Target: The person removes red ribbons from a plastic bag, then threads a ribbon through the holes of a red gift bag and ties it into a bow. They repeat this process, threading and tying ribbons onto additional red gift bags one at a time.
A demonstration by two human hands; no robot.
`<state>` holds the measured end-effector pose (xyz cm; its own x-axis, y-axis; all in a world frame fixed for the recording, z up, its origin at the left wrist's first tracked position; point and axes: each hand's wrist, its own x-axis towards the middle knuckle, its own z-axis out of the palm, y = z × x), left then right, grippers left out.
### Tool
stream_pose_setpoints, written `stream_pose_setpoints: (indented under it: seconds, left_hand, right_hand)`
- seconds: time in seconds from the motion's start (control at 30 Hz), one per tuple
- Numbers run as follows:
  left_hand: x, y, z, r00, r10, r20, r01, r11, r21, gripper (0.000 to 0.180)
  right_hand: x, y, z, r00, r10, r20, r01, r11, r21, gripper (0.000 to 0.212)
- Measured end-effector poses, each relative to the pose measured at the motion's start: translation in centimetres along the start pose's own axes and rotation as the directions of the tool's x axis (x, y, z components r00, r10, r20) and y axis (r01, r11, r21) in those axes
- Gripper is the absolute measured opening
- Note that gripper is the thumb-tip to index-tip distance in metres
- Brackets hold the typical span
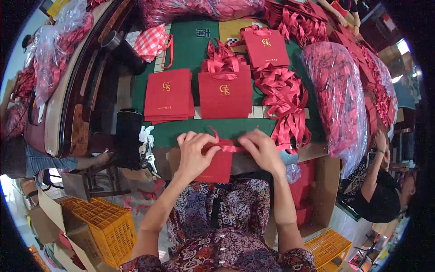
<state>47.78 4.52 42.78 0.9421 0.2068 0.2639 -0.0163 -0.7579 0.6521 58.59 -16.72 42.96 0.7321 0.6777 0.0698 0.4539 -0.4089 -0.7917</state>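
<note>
My left hand and my right hand both hold a flat red paper bag at the near edge of the green table. A red ribbon handle runs between my fingers along the bag's top. Just beyond my hands lie two stacks of flat red bags with gold marks, one at the left and one in the middle with ribbon handles on top. A loose heap of red ribbons lies to the right of my right hand.
A big clear plastic sack of red bags lies at the right, another at the back. A person sits at the right. An open cardboard box stands by my right side. Yellow crates sit on the floor.
</note>
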Motion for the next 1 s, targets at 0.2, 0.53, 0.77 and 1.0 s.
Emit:
stream_pose_setpoints:
  seconds: [0.2,0.53,0.77,1.0]
  left_hand:
    - [1.2,-0.7,0.8,0.998,-0.06,-0.013,0.06,0.998,0.004,0.019]
    - [-4.4,4.6,4.3,0.935,-0.285,0.208,0.343,0.595,-0.727,0.053]
    - [-8.2,4.7,2.9,0.782,-0.234,0.578,0.624,0.306,-0.719,0.034]
    - [-9.1,-0.3,-1.4,0.757,-0.292,0.585,0.636,0.534,-0.556,0.012]
  right_hand:
    - [-2.2,-1.7,-0.1,0.994,0.092,0.066,-0.084,0.989,-0.121,0.017]
    - [-0.2,-4.0,3.5,0.958,0.283,-0.053,-0.222,0.843,0.491,0.016]
    - [0.4,-3.2,2.9,0.944,0.236,-0.232,-0.188,0.959,0.21,0.012]
    - [-0.6,-0.9,2.2,0.947,0.142,-0.289,-0.167,0.984,-0.063,0.017]
